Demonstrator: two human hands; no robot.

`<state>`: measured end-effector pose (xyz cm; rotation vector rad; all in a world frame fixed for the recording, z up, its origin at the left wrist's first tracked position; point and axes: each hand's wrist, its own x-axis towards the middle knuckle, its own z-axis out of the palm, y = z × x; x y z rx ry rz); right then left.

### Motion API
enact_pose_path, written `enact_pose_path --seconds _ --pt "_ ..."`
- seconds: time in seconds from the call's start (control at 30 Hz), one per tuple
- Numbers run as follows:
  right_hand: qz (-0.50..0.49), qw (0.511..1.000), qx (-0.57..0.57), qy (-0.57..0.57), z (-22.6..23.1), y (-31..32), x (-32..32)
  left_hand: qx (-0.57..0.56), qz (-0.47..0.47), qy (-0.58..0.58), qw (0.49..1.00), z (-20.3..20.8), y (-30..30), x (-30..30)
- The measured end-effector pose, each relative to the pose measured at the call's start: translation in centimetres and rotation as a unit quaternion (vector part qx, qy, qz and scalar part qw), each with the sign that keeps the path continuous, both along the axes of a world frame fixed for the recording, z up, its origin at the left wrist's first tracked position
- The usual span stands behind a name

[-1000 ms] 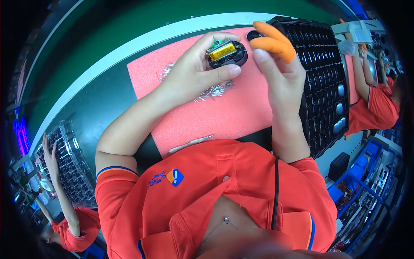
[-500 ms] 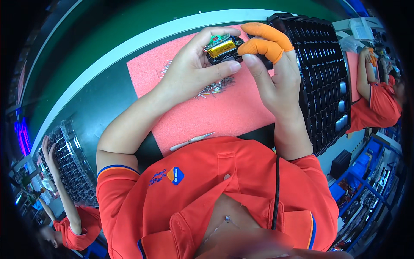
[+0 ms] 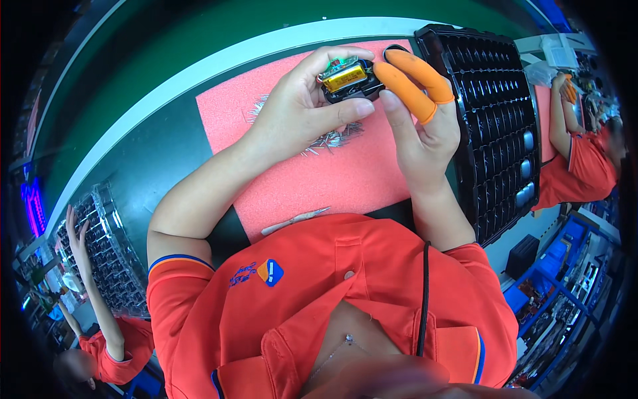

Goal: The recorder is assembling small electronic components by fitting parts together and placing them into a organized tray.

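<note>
My left hand point(image 3: 302, 93) grips a small black-cased electronic device point(image 3: 352, 92) between thumb and fingers, above a pink foam mat point(image 3: 292, 193). Inside its open case lie a yellow-wrapped battery point(image 3: 344, 78) and a green circuit board point(image 3: 339, 64). My right hand point(image 3: 425, 123), with orange finger cots point(image 3: 412, 80) on two fingers, is closed at the device's right end, fingertips and thumb against it. Past those fingers shows the rim of a black rounded part point(image 3: 397, 48); whether it is held or lies on the mat I cannot tell.
Thin metal pins point(image 3: 332, 141) lie heaped on the mat under my left hand. A white pen-like tool point(image 3: 292, 221) rests at its near edge. A black compartment tray point(image 3: 492, 113) stands at the right. Co-workers sit at both sides; a clear tray point(image 3: 109, 253) is at left.
My right hand's cot-covered fingers have straightened and lowered slightly, uncovering the black part's rim beyond them. The device has shifted slightly in my left hand's grip.
</note>
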<state>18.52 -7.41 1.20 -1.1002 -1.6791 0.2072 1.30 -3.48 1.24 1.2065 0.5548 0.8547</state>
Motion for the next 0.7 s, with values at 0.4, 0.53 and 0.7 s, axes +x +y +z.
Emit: enact_pose_path --seconds 0.4,0.53,0.7 --pt "0.016 0.999 -0.021 0.037 -0.9 -1.1 -1.2 0.073 0.046 0.027 0.996 -0.9 -0.1 0.2" --pt "0.013 0.999 -0.008 -0.032 -1.2 -0.7 -0.9 0.035 0.030 0.029 0.999 -0.5 -0.2 0.1" --pt "0.039 0.994 -0.039 -0.098 0.0 -0.6 0.2 0.088 0.063 0.067 0.992 -1.1 0.0 0.1"
